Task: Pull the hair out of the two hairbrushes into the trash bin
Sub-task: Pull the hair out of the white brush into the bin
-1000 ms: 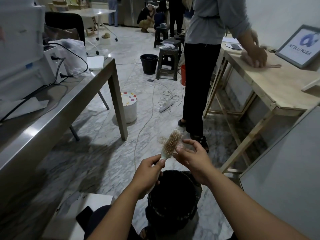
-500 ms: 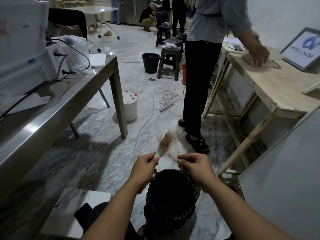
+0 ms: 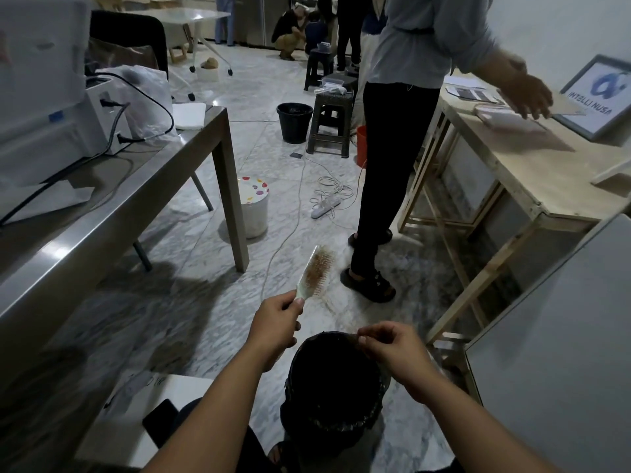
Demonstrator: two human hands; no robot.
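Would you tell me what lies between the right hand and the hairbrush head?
In the head view, only faint strands of hair trail from the hairbrush toward the right hand, over bare marble floor; nothing solid lies between.

Pale hairbrush (image 3: 314, 273) tilted upright, hair-matted, beyond black-lined trash bin (image 3: 336, 387).
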